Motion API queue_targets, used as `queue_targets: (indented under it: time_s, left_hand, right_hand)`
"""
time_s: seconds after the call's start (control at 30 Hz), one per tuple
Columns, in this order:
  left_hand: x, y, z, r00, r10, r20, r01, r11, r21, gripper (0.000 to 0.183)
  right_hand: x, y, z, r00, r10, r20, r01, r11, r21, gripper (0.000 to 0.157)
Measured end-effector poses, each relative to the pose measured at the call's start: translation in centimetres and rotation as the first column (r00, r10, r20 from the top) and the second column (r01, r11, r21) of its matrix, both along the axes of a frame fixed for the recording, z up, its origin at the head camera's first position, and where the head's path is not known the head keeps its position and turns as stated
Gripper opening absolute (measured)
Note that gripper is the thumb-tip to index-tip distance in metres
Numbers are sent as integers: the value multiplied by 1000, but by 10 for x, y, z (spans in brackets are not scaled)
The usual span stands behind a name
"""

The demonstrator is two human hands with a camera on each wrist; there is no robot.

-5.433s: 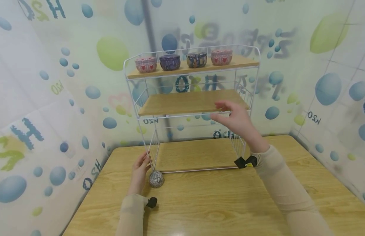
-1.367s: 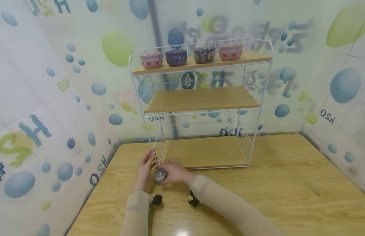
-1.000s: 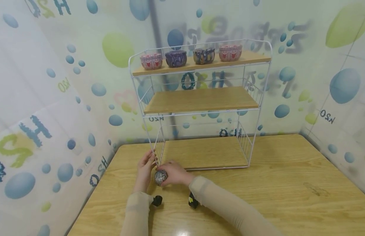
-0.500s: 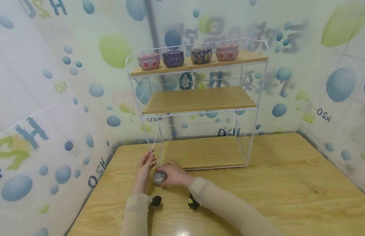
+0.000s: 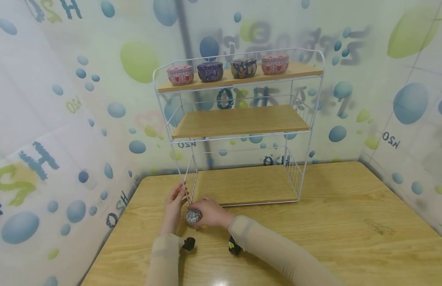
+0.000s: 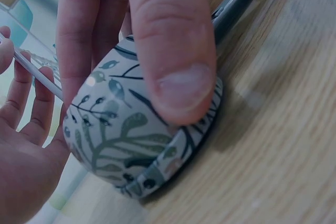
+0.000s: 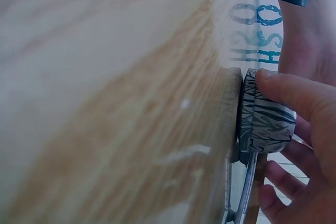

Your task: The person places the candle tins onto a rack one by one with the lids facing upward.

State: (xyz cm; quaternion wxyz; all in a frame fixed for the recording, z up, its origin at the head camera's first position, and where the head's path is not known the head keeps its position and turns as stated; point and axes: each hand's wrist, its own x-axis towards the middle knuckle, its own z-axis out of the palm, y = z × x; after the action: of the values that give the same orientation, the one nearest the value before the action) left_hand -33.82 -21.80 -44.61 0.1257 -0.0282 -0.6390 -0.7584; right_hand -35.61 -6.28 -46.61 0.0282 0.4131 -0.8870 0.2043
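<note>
My right hand (image 5: 214, 213) reaches across to the rack's front left corner. Its thumb and fingers grip a small round tin (image 5: 193, 218) with a dark leaf pattern on white. In the left wrist view the tin (image 6: 118, 124) has its rimmed side down at the table, and the thumb presses near that rim. The right wrist view shows the tin (image 7: 266, 121) low against the table beside the rack's foot. My left hand (image 5: 173, 206) holds the front left post of the white wire rack (image 5: 176, 161), its fingers curled around the wire.
The rack has wooden shelves at three levels. On the top shelf (image 5: 297, 70) stand a pink tin (image 5: 180, 75), a purple tin (image 5: 210, 72), a dark patterned tin (image 5: 244, 68) and another pink tin (image 5: 275, 64). Patterned walls rise behind the wooden table (image 5: 335, 222).
Over the longer span, my right hand came down from before the middle shelf and took hold of the tin by the rack's foot. In the last second hands and tin barely move.
</note>
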Motion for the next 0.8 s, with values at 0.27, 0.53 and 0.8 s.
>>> queue_targets:
  time_s: [0.27, 0.53, 0.8]
  left_hand:
    - [-1, -1, -1, 1000, -10, 1, 10, 1000, 10, 22]
    - [0, 0, -2, 1000, 0, -8, -1, 1000, -5, 34]
    - [0, -1, -1, 1000, -15, -3, 15, 1000, 7, 38]
  right_hand:
    - [1, 0, -3, 996, 24, 82, -22, 1000, -23, 63]
    - [2, 0, -2, 994, 28, 106, -25, 999, -33, 62]
    - [1, 0, 0, 996, 19, 84, -21, 1000, 20, 71]
